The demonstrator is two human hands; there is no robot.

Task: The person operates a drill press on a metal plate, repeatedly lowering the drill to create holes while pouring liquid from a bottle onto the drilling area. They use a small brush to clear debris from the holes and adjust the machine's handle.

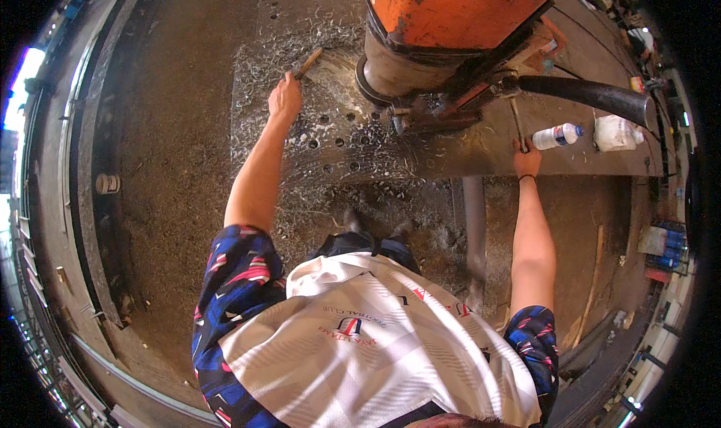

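My left hand [285, 99] is closed around a flat wooden stick or handle [309, 63]. Its far end reaches over a steel plate [353, 151] with several round holes, strewn with curly metal shavings. On the right, my right hand [527, 159] grips the lower end of a thin metal lever [517, 118], which runs up to a hub on a large orange machine [443, 11]. A worn metal cylinder [409, 67] under the orange housing stands beside the stick's far end. Whatever lies beneath the cylinder is hidden.
Right of my right hand, a clear plastic bottle [557, 136] lies near a crumpled white plastic container [617, 133]. A thick dark bar [589, 97] juts out above them. A small white can [108, 184] is at the left. Shavings litter the floor near my feet.
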